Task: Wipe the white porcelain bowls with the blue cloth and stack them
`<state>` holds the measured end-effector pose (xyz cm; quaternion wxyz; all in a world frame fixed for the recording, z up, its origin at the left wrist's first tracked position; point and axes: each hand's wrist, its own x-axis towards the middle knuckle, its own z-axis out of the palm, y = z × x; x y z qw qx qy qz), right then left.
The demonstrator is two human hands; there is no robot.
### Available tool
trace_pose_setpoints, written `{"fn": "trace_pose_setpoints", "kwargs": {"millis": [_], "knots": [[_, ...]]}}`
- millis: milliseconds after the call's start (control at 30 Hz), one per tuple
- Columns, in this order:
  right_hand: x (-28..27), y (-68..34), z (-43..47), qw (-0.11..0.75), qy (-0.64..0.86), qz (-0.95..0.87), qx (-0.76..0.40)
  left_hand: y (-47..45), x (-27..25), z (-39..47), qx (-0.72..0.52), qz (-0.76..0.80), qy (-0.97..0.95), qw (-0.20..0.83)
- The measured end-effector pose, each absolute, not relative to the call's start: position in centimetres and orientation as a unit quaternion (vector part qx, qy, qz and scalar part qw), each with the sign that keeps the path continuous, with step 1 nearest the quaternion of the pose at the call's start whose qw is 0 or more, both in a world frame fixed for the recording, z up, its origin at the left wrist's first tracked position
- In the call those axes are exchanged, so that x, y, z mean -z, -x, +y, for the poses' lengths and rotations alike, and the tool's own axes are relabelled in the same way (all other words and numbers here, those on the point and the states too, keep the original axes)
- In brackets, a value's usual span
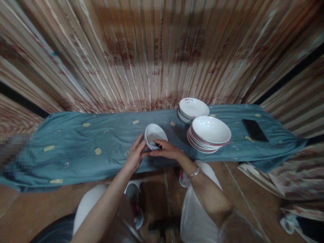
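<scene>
A small white bowl [152, 130] is tilted on the blue-green cloth near the front of the table. My left hand [136, 153] holds it from the left, fingers against its outer side and rim. At the bowl's near right edge is my right hand [167, 150], its fingers bent over the rim. Something small and dark [158, 145] shows at those fingers; I cannot make out what it is. A stack of white bowls with red rims [211, 130] stands to the right of my hands. Behind it is a stack of white dishes with a flower print [193, 107].
A black phone [254, 130] lies toward the table's right end. The patterned cloth [76, 145] covers the long, narrow table and hangs over its edges. Pleated curtains [157, 67] rise right behind it. My legs and shoes are below the front edge.
</scene>
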<state>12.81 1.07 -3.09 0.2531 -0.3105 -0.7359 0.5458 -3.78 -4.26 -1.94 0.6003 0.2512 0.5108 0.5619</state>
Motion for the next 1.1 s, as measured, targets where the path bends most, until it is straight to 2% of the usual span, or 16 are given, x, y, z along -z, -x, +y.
{"fn": "trace_pose_setpoints", "kwargs": {"millis": [133,400,467,567,667,900,967,1100], "knots": [[3.1,-13.0,1.1,0.288,0.317,-0.722,-0.543,3.8,1.6,-4.2,-0.562,0.505,-0.244,0.608],[2.1,-14.5,2.3,0.357,0.364,-0.56,-0.653,4.2,3.2,-3.7,-0.552,0.521,-0.296,0.58],[1.7,-14.7,2.3,0.37,0.36,-0.524,-0.677,4.4,3.5,-3.4,-0.563,0.558,-0.327,0.513],[1.2,-15.1,2.4,0.379,0.356,-0.489,-0.701,4.8,2.7,-3.1,-0.586,0.598,-0.413,0.358],[0.8,-15.3,2.3,0.363,0.346,-0.482,-0.718,5.0,0.6,-3.0,-0.569,0.575,-0.519,0.275],[0.4,-15.6,2.5,0.354,0.33,-0.503,-0.716,4.7,-1.2,-2.4,-0.499,0.557,-0.55,0.372],[0.5,-15.6,3.1,0.401,0.35,-0.492,-0.689,4.6,-0.8,-2.3,-0.495,0.559,-0.541,0.386],[0.7,-15.6,4.3,0.554,0.402,-0.436,-0.584,4.3,-0.3,-2.2,-0.508,0.554,-0.504,0.426]]}}
